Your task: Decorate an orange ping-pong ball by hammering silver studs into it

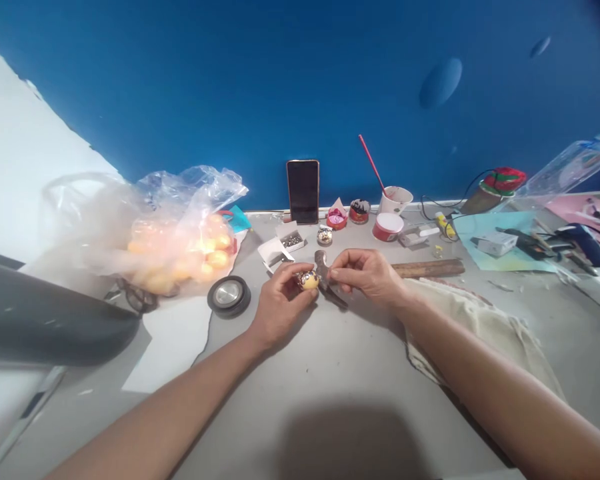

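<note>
My left hand (pixel 284 301) holds a small yellow ball (pixel 309 280) with shiny metallic bits on its upper side, between thumb and fingers. Just right of it, my right hand (pixel 363 277) is closed in a pinch; whatever its fingertips hold is too small to make out. Between and beyond the hands lies a dark curved tool (pixel 321 259), its lower end showing below my right fingers. Behind my left hand stands an open small white box (pixel 293 241) of tiny metallic pieces. A similar shiny ball (pixel 325 235) rests farther back.
A round black-rimmed tin (pixel 229 296) sits left of my left hand. Plastic bags (pixel 190 233) of yellow balls lie farther left. A phone (pixel 303 192) leans on the blue wall. A paper cup (pixel 396 200), wooden stick (pixel 430 268) and cloth (pixel 473 320) are to the right.
</note>
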A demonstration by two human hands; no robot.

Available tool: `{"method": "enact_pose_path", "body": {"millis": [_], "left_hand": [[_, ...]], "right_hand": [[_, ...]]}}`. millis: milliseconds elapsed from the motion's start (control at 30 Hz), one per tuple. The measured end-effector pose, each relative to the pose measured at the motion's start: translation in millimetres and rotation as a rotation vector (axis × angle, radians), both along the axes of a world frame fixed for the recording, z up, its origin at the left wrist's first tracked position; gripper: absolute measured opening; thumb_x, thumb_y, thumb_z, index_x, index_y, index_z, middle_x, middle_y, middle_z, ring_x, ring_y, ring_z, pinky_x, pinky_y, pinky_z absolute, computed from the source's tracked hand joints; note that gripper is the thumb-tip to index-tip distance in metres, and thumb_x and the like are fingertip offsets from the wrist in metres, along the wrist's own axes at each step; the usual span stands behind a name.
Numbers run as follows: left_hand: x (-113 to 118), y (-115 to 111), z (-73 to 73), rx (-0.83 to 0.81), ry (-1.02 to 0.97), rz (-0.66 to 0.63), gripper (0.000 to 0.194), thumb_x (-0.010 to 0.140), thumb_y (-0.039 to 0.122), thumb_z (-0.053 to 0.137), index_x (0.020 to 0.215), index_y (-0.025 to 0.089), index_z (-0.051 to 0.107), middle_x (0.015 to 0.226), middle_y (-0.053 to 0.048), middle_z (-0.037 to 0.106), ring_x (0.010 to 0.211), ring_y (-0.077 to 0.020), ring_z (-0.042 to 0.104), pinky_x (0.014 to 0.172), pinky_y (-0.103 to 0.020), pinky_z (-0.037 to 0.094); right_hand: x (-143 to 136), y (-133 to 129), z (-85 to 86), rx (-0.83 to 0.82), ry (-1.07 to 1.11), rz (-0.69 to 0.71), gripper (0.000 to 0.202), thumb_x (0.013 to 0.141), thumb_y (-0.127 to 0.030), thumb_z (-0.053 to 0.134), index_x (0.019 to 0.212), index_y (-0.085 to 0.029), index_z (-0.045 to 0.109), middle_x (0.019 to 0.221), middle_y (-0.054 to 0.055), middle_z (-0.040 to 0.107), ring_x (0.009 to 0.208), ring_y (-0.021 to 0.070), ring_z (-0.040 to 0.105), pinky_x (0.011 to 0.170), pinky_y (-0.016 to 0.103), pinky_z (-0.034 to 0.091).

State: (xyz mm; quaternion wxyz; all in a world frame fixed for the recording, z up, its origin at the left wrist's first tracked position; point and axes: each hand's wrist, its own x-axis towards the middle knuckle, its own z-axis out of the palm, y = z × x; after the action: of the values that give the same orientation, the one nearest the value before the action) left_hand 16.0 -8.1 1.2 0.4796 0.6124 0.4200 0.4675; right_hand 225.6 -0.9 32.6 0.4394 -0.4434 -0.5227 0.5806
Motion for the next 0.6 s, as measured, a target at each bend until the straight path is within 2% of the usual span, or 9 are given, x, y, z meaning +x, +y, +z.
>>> {"method": "enact_pose_path", "body": {"millis": [167,333,600], "left_hand": [[-1.9,-2.6,4.8,-0.019,-0.016,-0.015,0.034,0.086,0.031,0.075,0.118,0.019,0.071,0.101,-0.008,0.071,0.082,-0.0177,0.066,0.071,-0.029,0.057],[-0.6,-2.9,0.7,-0.019,-0.032,-0.005,0.036,0.085,0.032,0.078,0.118,0.019,0.07,0.093,-0.006,0.071,0.082,-0.018,0.066,0.073,-0.029,0.056],[-1.0,0.0,0.4,0.063,0.039,0.039,0.034,0.08,0.028,0.084,0.111,0.022,0.072,0.109,-0.005,0.068,0.092,-0.0189,0.066,0.081,-0.031,0.056]], "right_hand": [[-1.8,-1.8,-4.8,0.001,0.044,0.064,0.032,0.072,-0.044,0.09,0.076,-0.017,0.073,0.052,-0.003,0.059,0.048,0.0104,0.05,0.05,0.026,0.043],[-3.1,-3.0,-6.5,-0.02,0.062,0.095,0.032,0.075,-0.045,0.088,0.082,-0.016,0.078,0.053,-0.002,0.061,0.05,0.0105,0.049,0.05,0.026,0.042],[-7.3,-3.7,-6.4,-0.041,0.041,0.122,0.025,0.074,-0.038,0.085,0.082,-0.016,0.077,0.052,-0.003,0.06,0.049,0.009,0.049,0.049,0.024,0.04]]}}
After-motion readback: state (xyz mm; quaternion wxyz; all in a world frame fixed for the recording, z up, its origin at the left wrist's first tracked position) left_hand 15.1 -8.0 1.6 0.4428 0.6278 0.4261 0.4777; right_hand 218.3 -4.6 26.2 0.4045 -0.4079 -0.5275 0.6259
